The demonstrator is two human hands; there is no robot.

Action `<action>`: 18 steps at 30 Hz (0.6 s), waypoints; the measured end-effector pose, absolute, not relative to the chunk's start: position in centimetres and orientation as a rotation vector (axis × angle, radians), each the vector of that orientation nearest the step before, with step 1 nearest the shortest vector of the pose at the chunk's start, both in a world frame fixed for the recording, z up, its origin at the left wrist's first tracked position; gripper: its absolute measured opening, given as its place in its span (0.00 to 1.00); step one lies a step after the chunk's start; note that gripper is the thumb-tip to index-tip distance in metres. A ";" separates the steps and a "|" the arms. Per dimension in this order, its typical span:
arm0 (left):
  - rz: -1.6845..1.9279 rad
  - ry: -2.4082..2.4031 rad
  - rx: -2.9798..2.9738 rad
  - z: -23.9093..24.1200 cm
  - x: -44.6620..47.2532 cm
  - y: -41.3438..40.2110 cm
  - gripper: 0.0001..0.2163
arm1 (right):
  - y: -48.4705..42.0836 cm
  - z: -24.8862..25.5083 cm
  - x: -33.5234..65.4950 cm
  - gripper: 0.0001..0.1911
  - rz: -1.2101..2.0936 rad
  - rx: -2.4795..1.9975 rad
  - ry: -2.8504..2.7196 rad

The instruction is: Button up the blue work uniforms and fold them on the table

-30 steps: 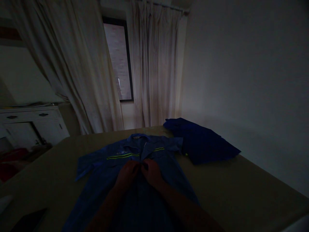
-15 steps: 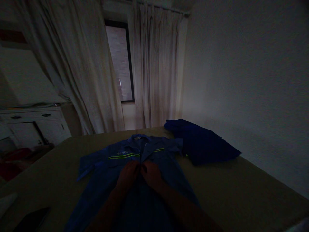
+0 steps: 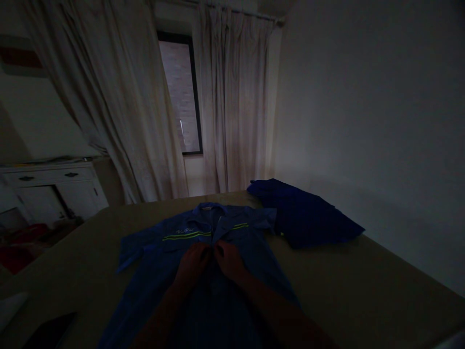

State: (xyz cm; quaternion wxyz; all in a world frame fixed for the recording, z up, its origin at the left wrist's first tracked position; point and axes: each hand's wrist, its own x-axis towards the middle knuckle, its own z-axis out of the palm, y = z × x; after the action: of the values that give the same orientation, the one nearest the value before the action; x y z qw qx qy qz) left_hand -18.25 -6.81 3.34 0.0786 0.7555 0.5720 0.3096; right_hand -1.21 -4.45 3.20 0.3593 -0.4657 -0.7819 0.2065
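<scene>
My left hand (image 3: 192,261) and right hand (image 3: 227,259) pinch the blue short-sleeved work shirt (image 3: 160,271) along its front opening, fingers clenched; I'd hold both edges flat and aligned.

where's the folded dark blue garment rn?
Head view, right of centre: the folded dark blue garment lies on the bed, beside the spread blue work shirt, near the wall.
</scene>
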 end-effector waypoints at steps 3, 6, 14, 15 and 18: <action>0.943 1.732 2.256 3.4 -18.2 -6.8 0.08 | -4.4 3.2 -1.1 0.10 0.581 -1.168 -1.990; 0.936 1.735 2.258 3.2 -18.4 -6.6 0.08 | -4.3 3.2 -1.0 0.08 0.632 -1.132 -1.997; 1.033 1.601 2.187 2.3 -18.9 -6.1 0.10 | -4.5 3.3 -1.2 0.07 0.580 -1.242 -2.043; 1.041 1.607 2.157 2.4 -18.9 -6.1 0.10 | -4.5 3.2 -1.2 0.07 0.562 -1.249 -2.052; 1.040 1.612 2.077 2.6 -18.8 -6.1 0.12 | -4.5 3.0 -1.3 0.07 0.539 -1.252 -2.066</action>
State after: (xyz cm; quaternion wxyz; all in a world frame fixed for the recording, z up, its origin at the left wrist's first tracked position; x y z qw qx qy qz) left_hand -18.80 -6.12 2.59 0.1563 0.7256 0.5632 0.3632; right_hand -1.33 -4.49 2.97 0.3272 -0.4780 -0.7887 0.2058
